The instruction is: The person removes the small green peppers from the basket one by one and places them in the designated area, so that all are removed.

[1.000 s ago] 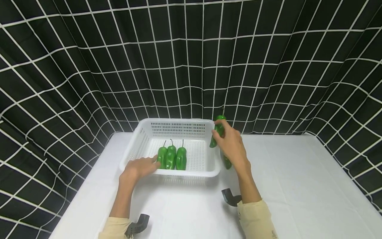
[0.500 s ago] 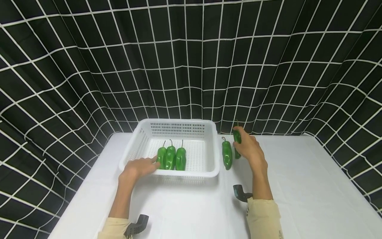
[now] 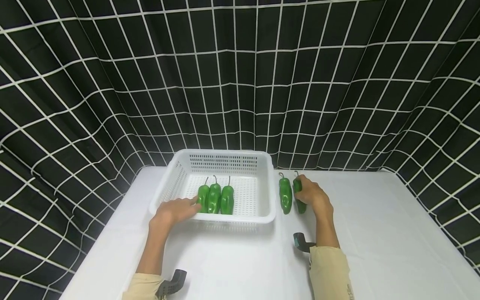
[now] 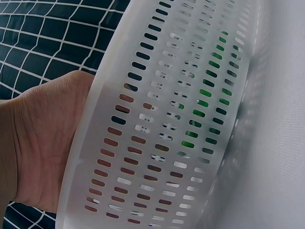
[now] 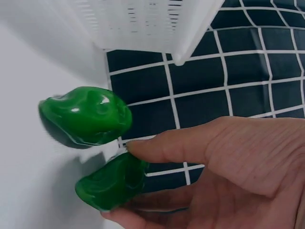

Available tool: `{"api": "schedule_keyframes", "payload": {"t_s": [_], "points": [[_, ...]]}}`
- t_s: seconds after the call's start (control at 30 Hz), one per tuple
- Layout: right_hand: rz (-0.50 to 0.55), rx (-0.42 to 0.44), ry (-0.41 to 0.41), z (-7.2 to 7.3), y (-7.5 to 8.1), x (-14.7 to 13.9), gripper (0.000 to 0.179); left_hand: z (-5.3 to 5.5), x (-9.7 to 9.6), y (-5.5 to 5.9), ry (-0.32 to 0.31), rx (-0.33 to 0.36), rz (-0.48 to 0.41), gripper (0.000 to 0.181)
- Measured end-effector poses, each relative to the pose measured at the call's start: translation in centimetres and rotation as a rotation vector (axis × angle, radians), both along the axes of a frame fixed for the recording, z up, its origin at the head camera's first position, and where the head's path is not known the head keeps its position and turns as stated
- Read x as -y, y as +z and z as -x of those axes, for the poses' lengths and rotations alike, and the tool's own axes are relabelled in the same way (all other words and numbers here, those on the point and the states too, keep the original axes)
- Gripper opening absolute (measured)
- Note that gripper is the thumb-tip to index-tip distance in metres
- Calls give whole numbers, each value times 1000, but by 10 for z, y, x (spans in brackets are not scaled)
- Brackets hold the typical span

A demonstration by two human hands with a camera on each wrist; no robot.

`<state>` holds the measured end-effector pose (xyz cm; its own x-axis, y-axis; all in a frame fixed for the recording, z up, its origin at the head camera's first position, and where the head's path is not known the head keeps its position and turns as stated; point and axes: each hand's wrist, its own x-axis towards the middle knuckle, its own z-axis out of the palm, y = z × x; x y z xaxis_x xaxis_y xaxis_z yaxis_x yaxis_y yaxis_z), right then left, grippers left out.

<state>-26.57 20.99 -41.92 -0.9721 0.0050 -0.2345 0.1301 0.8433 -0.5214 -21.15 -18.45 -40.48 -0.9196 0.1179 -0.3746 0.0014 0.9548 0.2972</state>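
Observation:
My right hand pinches a long green chili pepper between thumb and fingers, low over the white table, stem pointing away. Just left of it a second green chili pepper lies on the table, beside the basket. My left hand reaches over the front left rim of the white perforated basket, its fingers inside next to the leftmost of three green chili peppers lying side by side. In the left wrist view the basket wall hides those fingers.
A black curtain with a white grid hangs behind and along both sides of the white table. Dark wrist camera mounts stick out at both sleeves.
My right hand has carried its chili pepper from the basket's right rim rightward and down to the table, beside the other pepper. My left hand stays at the basket.

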Motion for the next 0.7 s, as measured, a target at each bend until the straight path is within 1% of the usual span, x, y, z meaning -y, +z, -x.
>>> {"api": "schedule_keyframes", "payload": {"t_s": [0.13,0.37,0.57,0.7], "points": [[1,12,0,1,-4,1,70,0,-1,0,2,-5,1,67],[5,35,2,3,-5,2,76,1,-1,2,-8,-20,6,67],[-1,24,-8,2,-5,4,72,1,-1,2,5,-5,1,67],[0,25,-28,1,-4,4,67,1,-1,2,-2,-14,3,67]]}}
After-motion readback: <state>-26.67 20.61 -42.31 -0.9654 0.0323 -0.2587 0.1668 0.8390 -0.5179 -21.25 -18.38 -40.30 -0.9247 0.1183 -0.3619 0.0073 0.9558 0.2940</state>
